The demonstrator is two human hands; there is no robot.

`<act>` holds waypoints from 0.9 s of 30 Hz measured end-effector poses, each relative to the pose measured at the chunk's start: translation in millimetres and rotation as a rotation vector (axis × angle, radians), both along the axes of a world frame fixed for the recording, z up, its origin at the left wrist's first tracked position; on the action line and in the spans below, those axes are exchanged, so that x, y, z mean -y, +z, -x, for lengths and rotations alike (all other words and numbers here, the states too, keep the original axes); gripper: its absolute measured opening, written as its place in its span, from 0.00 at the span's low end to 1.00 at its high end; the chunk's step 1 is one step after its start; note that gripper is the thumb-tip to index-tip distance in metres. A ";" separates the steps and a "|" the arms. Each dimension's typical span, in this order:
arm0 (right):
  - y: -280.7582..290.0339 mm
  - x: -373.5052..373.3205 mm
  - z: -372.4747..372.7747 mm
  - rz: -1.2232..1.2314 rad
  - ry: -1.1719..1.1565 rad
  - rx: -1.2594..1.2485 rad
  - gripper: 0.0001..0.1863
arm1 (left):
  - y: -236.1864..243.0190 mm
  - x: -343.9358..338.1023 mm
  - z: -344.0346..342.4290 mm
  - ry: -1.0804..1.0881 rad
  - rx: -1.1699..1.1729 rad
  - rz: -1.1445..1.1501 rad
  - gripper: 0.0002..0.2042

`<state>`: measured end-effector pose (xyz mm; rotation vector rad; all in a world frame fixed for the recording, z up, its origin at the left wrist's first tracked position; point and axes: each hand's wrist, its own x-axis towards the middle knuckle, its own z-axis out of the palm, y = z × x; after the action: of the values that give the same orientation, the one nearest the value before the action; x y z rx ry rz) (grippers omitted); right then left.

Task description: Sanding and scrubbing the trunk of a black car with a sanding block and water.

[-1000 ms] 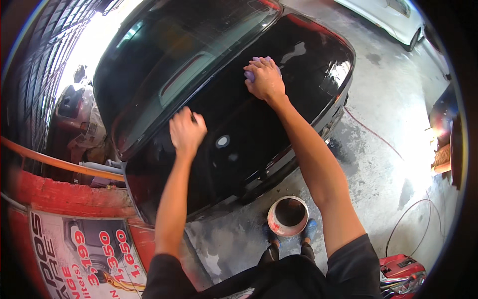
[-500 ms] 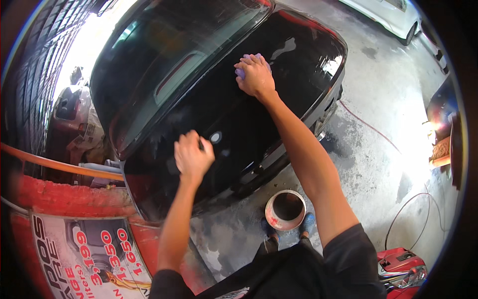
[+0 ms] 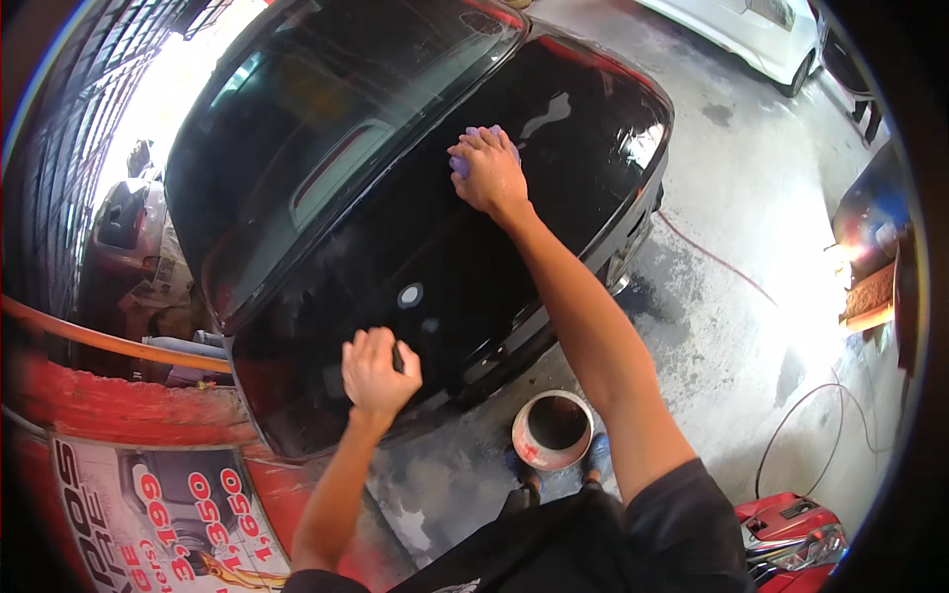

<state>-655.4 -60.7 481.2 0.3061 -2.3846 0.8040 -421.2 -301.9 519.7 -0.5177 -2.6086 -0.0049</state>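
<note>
My right hand (image 3: 491, 176) presses a bunched purple cloth (image 3: 461, 165) onto the black car's trunk lid (image 3: 474, 247), below the rear window. The cloth shows between and beside my fingers; its middle is hidden by the hand. Wet-looking streaks and bright reflections mark the lid to its right. My left hand (image 3: 381, 374) is over the lid's near left part, fingers curled. Something dark shows between thumb and fingers, too covered to name. Farther up the lid from this hand is a round, pale emblem (image 3: 409, 296).
A whitish bucket (image 3: 526, 450) with red stains stands at my feet. Red equipment (image 3: 788, 524) is at the lower right, near a looped hose (image 3: 766, 447). On the left are an orange bar (image 3: 119, 334) and a printed banner (image 3: 89, 465). A white car (image 3: 756, 44) stands farther off.
My left hand has moved nearer to me along the trunk lid. My right hand and the cloth have shifted slightly left. The whole view has also shifted a little.
</note>
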 end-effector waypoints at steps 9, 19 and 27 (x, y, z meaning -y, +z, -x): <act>-0.2 13.7 6.0 0.048 0.016 -0.127 0.18 | 30.4 38.1 164.7 0.298 -0.191 0.040 0.10; 7.8 7.4 -1.7 0.032 -0.021 -0.071 0.20 | 19.4 33.4 109.5 0.149 -0.218 0.076 0.08; 5.3 -3.1 9.5 0.020 0.024 -0.072 0.22 | 11.2 24.3 131.6 0.155 -0.263 -0.003 0.08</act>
<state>-664.9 -57.5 486.6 0.3508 -2.3084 0.8133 -552.8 -326.2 530.9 -0.2920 -2.3827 0.1024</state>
